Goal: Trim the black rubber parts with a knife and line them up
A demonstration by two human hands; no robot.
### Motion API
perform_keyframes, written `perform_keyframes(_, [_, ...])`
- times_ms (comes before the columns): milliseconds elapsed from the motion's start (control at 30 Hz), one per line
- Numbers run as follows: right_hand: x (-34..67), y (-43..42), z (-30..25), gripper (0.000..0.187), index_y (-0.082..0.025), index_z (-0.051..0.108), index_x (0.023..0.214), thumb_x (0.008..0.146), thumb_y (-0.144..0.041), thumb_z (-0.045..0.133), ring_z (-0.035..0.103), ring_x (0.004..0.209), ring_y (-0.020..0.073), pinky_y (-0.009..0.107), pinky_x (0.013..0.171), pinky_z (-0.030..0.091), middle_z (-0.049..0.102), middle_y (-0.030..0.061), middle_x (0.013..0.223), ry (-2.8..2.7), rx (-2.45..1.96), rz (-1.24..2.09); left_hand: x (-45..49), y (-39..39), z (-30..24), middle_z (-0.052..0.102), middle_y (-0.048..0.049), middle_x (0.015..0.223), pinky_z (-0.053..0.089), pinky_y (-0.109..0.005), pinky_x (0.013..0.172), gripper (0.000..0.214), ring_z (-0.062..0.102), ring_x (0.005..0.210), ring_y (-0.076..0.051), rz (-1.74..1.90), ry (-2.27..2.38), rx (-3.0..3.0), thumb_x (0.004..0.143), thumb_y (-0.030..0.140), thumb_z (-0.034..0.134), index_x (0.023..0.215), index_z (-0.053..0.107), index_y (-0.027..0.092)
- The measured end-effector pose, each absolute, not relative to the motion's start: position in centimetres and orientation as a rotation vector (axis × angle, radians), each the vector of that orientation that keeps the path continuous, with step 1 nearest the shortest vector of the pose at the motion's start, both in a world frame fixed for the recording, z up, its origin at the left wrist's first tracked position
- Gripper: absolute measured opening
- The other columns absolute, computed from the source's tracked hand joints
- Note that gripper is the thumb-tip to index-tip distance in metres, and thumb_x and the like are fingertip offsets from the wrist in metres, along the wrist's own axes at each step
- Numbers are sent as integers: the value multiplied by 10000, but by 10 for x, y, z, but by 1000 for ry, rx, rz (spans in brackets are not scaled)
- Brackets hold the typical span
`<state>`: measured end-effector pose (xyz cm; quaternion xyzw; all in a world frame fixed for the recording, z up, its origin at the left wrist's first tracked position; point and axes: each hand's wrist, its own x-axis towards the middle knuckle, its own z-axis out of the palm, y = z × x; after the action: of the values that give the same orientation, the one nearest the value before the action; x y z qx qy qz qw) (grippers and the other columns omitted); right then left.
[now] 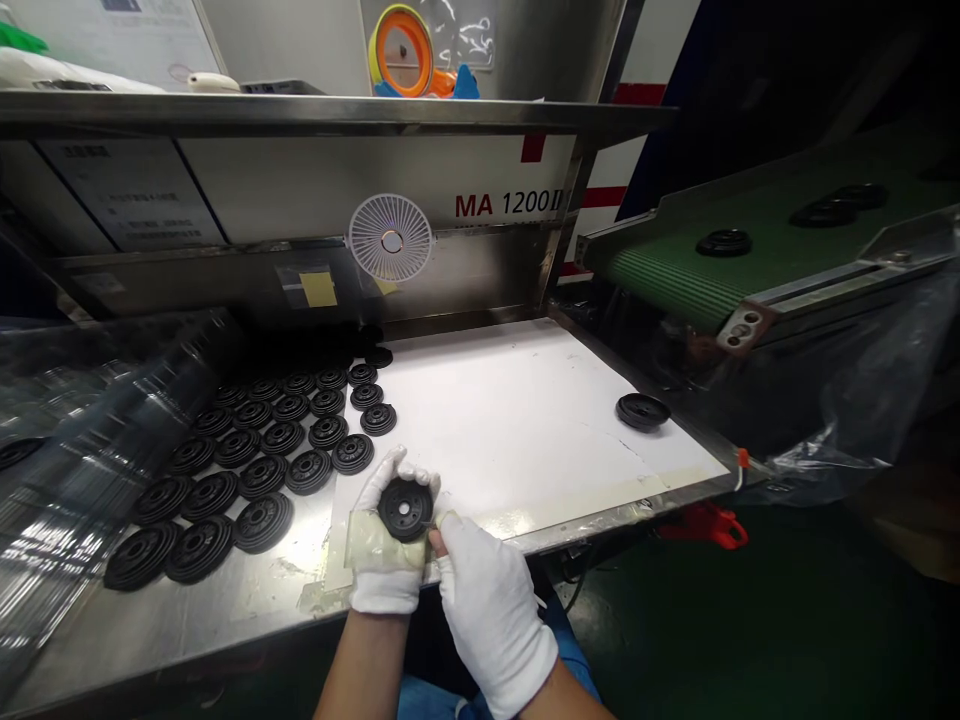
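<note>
My left hand (pixel 384 560), in a white glove, holds a round black ribbed disc (pixel 405 508) with a centre hole over the near edge of the white mat (pixel 517 420). My right hand (pixel 491 615), also gloved, is closed beside the disc, its fingertips pinched against the disc's right rim; whether it grips a small tool I cannot make out. Several matching black discs (pixel 259 460) lie in rows on the steel table to the left. One more black disc (pixel 643 411) lies alone at the mat's right edge.
A green conveyor belt (pixel 750 260) at the right carries a few black discs. A small white fan (pixel 391 238) stands at the back. Clear plastic sheeting (pixel 82 440) covers the left side. A steel shelf (pixel 300 112) runs overhead. A red clamp (pixel 709 522) hangs under the table's right corner.
</note>
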<state>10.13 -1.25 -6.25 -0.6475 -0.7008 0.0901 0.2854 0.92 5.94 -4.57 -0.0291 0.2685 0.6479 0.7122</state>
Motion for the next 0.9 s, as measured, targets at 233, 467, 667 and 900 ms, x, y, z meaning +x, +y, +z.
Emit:
perform_keyframes(233, [101, -15, -63, 219, -227, 503, 752, 931, -278, 389, 507, 580, 139, 274, 551, 217, 592, -18, 672, -1877, -1686, 265, 8, 51, -43, 647, -98, 865, 530, -410, 783, 262, 628, 850, -227, 1419, 635, 77, 762, 101, 546, 1007, 638, 114])
perform_keyframes(467, [117, -23, -44, 202, -225, 537, 815, 938, -290, 390, 527, 604, 144, 268, 561, 234, 608, -4, 701, -1827, -1678, 168, 9, 38, -20, 575, -39, 684, 525, -325, 674, 173, 572, 657, -149, 1302, 495, 131, 750, 160, 569, 894, 646, 102])
perform_keyframes(667, [105, -57, -23, 196, -221, 522, 776, 923, -249, 396, 520, 576, 134, 263, 557, 230, 601, -9, 674, -1839, -1556, 76, 15, 7, 11, 575, -10, 695, 528, -318, 728, 144, 576, 663, -117, 1456, 496, 180, 759, 134, 603, 899, 640, 140])
perform_keyframes(900, [110, -112, 5, 225, -210, 535, 787, 950, -263, 389, 552, 612, 126, 241, 566, 263, 610, -6, 694, -1776, -1426, -41, 14, -63, 43, 637, -97, 886, 521, -445, 788, 268, 625, 884, -239, 1469, 417, 381, 765, 188, 577, 1021, 632, 135])
